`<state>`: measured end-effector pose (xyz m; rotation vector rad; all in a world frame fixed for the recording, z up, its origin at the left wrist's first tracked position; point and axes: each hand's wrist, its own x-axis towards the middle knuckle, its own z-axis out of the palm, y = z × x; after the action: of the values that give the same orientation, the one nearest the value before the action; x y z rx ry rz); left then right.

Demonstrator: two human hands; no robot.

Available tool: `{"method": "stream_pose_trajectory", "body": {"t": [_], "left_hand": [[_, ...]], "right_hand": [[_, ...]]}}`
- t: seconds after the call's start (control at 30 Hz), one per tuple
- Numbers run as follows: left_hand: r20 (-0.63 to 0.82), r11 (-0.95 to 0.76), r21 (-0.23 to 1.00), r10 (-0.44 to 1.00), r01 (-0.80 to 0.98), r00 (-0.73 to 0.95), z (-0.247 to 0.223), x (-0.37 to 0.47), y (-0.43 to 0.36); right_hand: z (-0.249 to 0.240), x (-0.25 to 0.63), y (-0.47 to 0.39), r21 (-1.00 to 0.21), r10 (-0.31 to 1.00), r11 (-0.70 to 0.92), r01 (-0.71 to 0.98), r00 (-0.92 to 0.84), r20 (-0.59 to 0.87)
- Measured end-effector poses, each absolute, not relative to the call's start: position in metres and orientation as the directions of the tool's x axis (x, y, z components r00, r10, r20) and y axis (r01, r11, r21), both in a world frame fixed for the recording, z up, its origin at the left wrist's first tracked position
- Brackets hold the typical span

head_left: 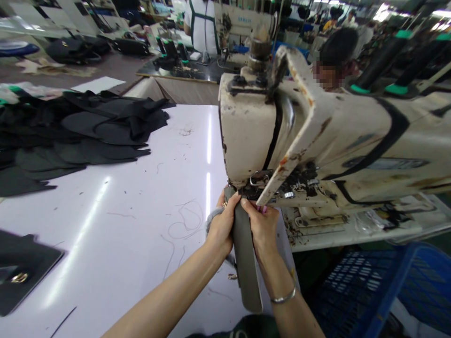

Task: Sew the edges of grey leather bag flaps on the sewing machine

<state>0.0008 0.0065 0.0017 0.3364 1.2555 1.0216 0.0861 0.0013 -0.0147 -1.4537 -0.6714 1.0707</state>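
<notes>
Beyond the machine (246, 126), the head view showed a busy workshop, with a co-worker (203, 33) at another station. On the near side of the machine, a white bench (141, 244) carried the work. An olive-grey strip (248, 263) ran from under the machine's head toward the person. The left hand (221, 225) and right hand (264, 230) pinched it from either side, thumbs near its far end, just below the head.

Those thumbs seemed the chief worry: so close under the machine, a slip could have put a fingertip in the way of moving parts. The needle itself could not be made out. Uneven pull between the hands might have turned the strip askew. A small fitting (232, 277) showed just beside the strip; if attached, it could have dragged. Loose threads (173, 251) left of the machine might have caught underneath.

To the machine's left, the bench stretched to a dark pile (112, 117) and, nearer the person, a panel (31, 263); that side gave the widest room. On the machine's near right, the bench's edge ran close by the right forearm, with a blue basket (394, 291) past it, so room there looked tight.
</notes>
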Motion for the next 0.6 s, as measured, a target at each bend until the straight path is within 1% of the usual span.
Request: {"method": "stream_pose_trajectory", "body": {"t": [0.13, 0.27, 0.33, 0.43, 0.5, 0.57, 0.6], "left_hand": [[-0.602, 0.53, 0.738, 0.796, -0.417, -0.053, -0.006, 0.001, 0.015], [-0.538, 0.435, 0.748, 0.839, -0.501, -0.076, -0.01, 0.003, 0.022], [-0.512, 0.388, 0.736, 0.855, -0.555, -0.08, -0.01, 0.004, 0.024], [-0.491, 0.362, 0.714, 0.869, -0.599, -0.06, -0.01, 0.004, 0.025], [-0.482, 0.361, 0.7, 0.875, -0.616, -0.035, -0.012, 0.003, 0.024], [-0.484, 0.372, 0.689, 0.875, -0.622, -0.012, -0.014, 0.002, 0.024], [-0.485, 0.376, 0.687, 0.874, -0.622, -0.007, -0.016, 0.002, 0.024]], "right_hand": [[-0.013, 0.089, 0.003, -0.98, 0.88, -0.187, -0.074, 0.431, -0.2], [-0.014, 0.09, 0.004, -0.984, 0.885, -0.18, 0.012, 0.438, -0.156], [-0.017, 0.09, 0.004, -0.986, 0.896, -0.165, 0.009, 0.419, -0.146], [-0.021, 0.096, -0.004, -0.99, 0.922, -0.138, -0.007, 0.363, -0.132], [-0.02, 0.108, -0.013, -0.989, 0.927, -0.128, 0.068, 0.363, -0.095], [-0.012, 0.129, -0.025, -0.972, 0.895, -0.125, 0.198, 0.445, -0.025], [-0.005, 0.143, -0.03, -0.96, 0.855, -0.114, 0.256, 0.518, 0.036]]}}
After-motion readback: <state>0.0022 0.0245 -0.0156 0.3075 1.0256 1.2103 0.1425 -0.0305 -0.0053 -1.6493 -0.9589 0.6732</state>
